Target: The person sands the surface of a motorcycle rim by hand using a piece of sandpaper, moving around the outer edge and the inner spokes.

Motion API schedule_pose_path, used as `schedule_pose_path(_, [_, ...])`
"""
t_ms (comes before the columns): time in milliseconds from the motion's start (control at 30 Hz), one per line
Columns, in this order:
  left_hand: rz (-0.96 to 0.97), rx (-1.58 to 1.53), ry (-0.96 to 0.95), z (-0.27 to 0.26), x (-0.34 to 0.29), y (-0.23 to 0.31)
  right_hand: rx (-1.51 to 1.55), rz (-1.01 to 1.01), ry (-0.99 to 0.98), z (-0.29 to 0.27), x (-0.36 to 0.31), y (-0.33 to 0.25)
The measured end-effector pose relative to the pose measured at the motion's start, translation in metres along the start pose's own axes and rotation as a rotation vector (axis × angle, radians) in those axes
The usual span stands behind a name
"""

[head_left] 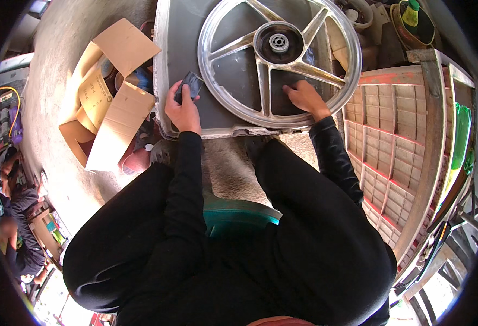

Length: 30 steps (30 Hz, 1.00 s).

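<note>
A silver spoked motorcycle wheel rim (211,81), without a tyre, lies over a shallow white-edged tub (162,32) with a dark grey inside. Left of the wheel, my left hand (183,110) grips a dark grey folded sheet (191,87) that resembles sandpaper. My right hand (306,99) reaches over the near right part of the rim, into the gap between two spokes. Its fingers are curled; what they hold, if anything, is hidden. The hub (278,43) faces up.
An open cardboard box (122,103) stands on the floor at left. To the right leans a wooden-framed grid panel (388,136). Containers, among them a green-capped bottle (411,13), crowd the far right. I sit on a teal seat (239,214). Another person (24,228) is at far left.
</note>
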<state>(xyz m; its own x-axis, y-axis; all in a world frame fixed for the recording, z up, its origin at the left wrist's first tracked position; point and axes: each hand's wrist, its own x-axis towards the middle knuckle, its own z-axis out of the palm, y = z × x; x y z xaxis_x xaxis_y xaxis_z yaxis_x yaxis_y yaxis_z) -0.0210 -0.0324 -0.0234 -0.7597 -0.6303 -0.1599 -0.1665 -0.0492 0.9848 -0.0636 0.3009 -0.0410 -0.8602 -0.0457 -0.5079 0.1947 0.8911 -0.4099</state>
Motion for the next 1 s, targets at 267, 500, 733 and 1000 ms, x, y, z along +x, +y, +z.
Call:
schedule_pose_path(267, [0.027,0.038,0.024,-0.003,0.000,0.001,1.133,-0.413,-0.606,-0.025,-0.041,-0.104])
schedule_pose_path(500, [0.015,0.035,0.007,-0.006,0.004,-0.006,1.074,-0.303,-0.281,-0.029,-0.028,-0.093])
schedule_pose_path(733, [0.031,0.038,-0.003,-0.002,0.003,-0.005,0.324,-0.024,0.031,0.002,-0.002,-0.008])
schedule_pose_path(1000, [0.013,0.042,0.006,-0.004,0.001,-0.003,1.022,-0.224,-0.488,-0.027,-0.039,-0.079])
